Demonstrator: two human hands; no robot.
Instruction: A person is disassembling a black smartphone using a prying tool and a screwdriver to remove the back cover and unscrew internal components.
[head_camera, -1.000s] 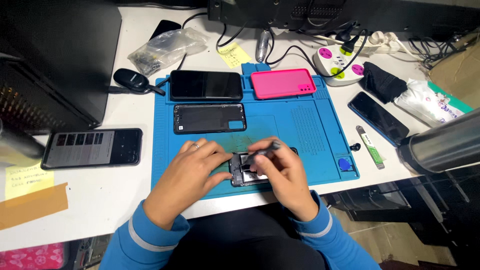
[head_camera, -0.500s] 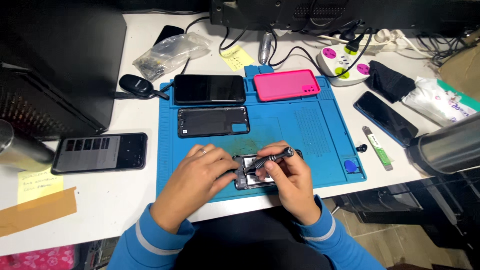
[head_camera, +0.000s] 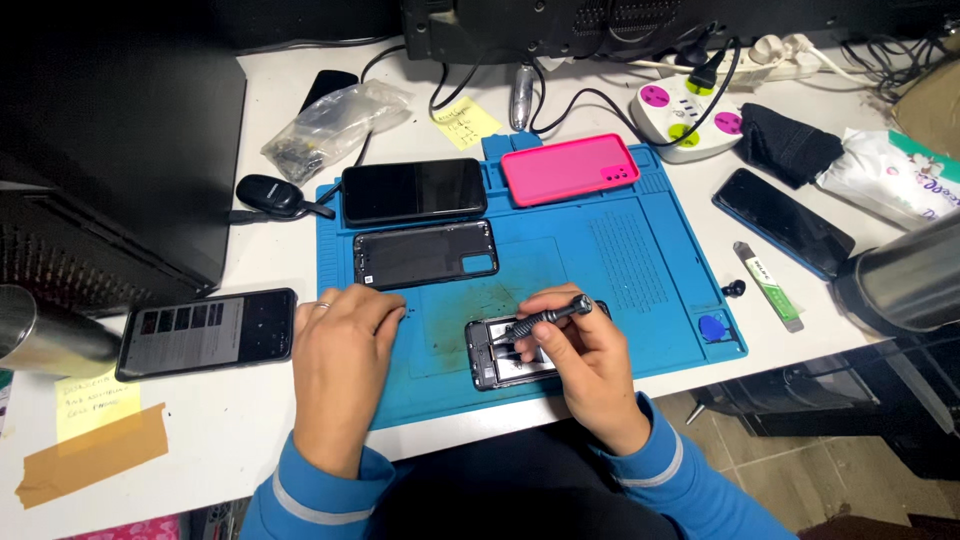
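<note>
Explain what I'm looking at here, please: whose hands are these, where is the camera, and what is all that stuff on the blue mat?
There is no machine: the camera sits on a person's head and looks down at their two bare hands. The right hand holds a small dark screwdriver with its tip on an opened phone lying on a blue work mat. The left hand rests flat on the mat's left edge and holds nothing. Further up the mat lie a black phone, a black back cover and a pink phone case. Off the mat on the white desk lie a lit phone at left and a dark phone at right.
</note>
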